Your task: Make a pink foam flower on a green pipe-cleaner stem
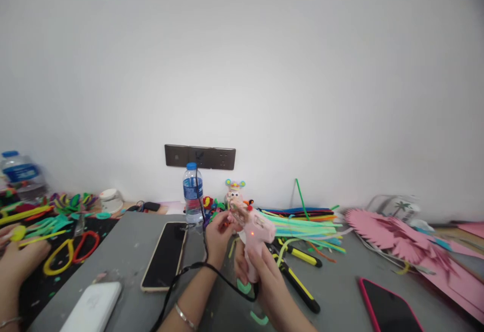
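Centrally, the right hand (267, 276) wraps around a pink glue gun (257, 236) above the gray table (128, 241); the left hand (218, 236) curls beside its front end, its hold unclear. Just beyond shows a googly-eyed figure (235, 194), right of a bottle (193, 193).

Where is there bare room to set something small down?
Between the yellow-and-black handles and pink-edged phone, the grey surface looks bare. A speck-strewn patch lies beyond the white power bank, left of the pale-edged phone. Crowded: around the left hand, right hand and pink glue gun, and among the fuzzy stems near the wall.
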`<state>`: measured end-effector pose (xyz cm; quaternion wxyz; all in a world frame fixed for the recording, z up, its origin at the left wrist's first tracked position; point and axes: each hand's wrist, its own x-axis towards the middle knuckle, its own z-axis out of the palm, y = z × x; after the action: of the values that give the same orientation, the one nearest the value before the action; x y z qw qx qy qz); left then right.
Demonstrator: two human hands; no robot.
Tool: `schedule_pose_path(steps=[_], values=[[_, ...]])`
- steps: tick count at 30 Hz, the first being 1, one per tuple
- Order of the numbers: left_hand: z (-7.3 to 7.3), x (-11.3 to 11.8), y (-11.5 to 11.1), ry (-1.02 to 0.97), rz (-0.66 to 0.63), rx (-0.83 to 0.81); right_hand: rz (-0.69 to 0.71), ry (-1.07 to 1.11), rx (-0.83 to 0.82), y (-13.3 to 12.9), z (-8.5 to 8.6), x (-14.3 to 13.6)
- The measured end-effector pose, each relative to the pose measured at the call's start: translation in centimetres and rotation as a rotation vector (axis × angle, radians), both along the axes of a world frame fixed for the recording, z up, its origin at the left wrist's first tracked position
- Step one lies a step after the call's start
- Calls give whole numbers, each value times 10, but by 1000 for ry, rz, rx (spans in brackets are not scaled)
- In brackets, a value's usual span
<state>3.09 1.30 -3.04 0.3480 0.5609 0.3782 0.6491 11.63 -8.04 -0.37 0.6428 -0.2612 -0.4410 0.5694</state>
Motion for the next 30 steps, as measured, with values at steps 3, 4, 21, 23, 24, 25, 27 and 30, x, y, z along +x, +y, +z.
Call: schedule_pose_path(steps=[3, 4, 21, 23, 24, 25, 27, 30], values=[[-7, -3, 8, 29, 3, 6, -56, -11, -49, 4, -22, 9], [-9, -5, 9, 36, 17, 14, -69, -23, -71, 5, -27, 11], [-2, -12, 6, 154, 91, 100, -118, -82, -273, 5, -26, 25], [-1, -13, 5, 160, 97, 96, -118, -88, -286, 5, -26, 24], [-1, -13, 5, 163, 97, 94, -119, -93, -292, 5, -25, 24], [-1, -14, 6, 166, 99, 93, -119, -99, -297, 4, -25, 24], [-1, -14, 6, 173, 102, 94, -121, -105, -306, 4, -23, 24], [-2, -14, 6, 174, 95, 95, -99, -123, -331, 3, -19, 24]])
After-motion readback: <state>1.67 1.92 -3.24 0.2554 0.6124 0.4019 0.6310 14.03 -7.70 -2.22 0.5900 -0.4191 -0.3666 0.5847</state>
